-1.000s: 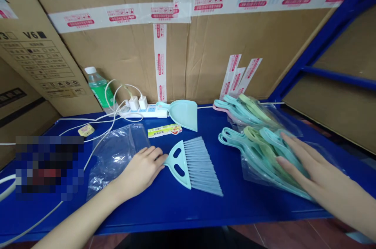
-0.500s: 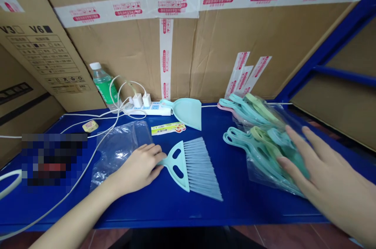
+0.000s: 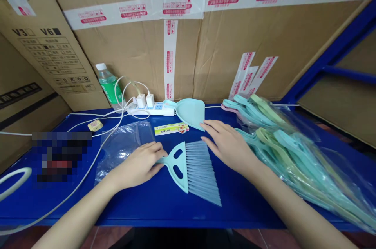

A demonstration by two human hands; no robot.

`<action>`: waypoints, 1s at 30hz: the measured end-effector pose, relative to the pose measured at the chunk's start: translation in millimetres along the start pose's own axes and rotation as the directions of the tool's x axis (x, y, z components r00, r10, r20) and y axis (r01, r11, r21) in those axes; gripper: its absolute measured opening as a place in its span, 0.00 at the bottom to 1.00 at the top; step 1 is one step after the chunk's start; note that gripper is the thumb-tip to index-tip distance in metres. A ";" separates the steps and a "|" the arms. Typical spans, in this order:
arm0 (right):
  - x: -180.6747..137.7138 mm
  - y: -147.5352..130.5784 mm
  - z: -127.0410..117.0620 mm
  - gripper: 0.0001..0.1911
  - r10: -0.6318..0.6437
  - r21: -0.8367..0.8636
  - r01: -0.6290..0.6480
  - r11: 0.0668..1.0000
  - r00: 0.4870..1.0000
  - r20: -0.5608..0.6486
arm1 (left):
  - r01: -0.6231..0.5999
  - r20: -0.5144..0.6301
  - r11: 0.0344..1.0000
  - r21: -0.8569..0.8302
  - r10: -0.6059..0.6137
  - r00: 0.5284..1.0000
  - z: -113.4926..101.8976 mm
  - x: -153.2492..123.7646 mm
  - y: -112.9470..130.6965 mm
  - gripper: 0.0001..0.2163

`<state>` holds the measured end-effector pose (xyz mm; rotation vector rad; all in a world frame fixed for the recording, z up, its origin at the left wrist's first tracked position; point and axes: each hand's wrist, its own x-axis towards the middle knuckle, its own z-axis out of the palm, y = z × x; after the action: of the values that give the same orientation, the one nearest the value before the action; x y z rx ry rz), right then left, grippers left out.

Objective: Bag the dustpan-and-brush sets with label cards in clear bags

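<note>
A light teal hand brush [image 3: 182, 168] with grey-blue bristles lies flat on the blue table, bristles to the right. My left hand [image 3: 142, 162] is closed around its handle. Fingers apart, my right hand [image 3: 227, 143] hovers at the near right corner of a matching dustpan [image 3: 190, 111]; whether the fingertips touch it I cannot tell. Between brush and dustpan lies a yellow-green label strip [image 3: 170, 128]. A clear plastic bag [image 3: 126, 145] lies flat behind my left hand.
Bagged brush and dustpan sets [image 3: 296, 159] in teal, green and pink pile up at the right. A white power strip [image 3: 161, 108] with chargers and loose cables stands at the back, beside a green-labelled bottle [image 3: 110, 86]. Large cardboard boxes [image 3: 132, 49] wall the rear.
My right hand has moved left, from above the bagged sets to the dustpan's edge. My left hand stays on the brush handle. The view has shifted slightly.
</note>
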<state>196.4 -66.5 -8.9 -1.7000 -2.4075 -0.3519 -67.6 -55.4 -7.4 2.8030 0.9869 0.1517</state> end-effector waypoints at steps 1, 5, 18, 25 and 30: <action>9.6 -2.1 0.9 0.18 0.003 0.002 -0.003 1.000 1.000 0.021 | 0.000 -0.002 1.000 -0.008 0.000 1.000 0.5 -0.4 0.1 0.07; 37.7 -8.1 9.0 0.12 0.031 -0.013 -0.029 0.999 0.994 0.102 | 0.004 -0.017 1.000 -0.022 -0.005 1.000 2.1 -1.1 0.9 0.06; 44.5 -11.1 22.1 0.14 0.099 -0.046 -0.091 0.995 0.971 0.220 | 0.040 -0.002 0.999 0.024 -0.040 0.999 5.4 1.0 -0.1 0.08; 39.7 -11.2 16.2 0.09 0.083 -0.050 -0.076 0.996 0.981 0.174 | 0.054 -0.006 0.998 -0.038 -0.055 0.998 4.7 0.8 -2.7 0.07; 34.4 -12.8 9.9 0.12 0.074 -0.044 -0.069 0.997 0.988 0.138 | 0.084 0.043 0.992 -0.090 -0.080 0.996 2.2 1.3 -4.0 0.05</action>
<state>172.7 -36.7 -10.2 -1.8822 -2.4424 -0.2801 -68.7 -51.7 -10.2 2.6678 1.0566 0.1277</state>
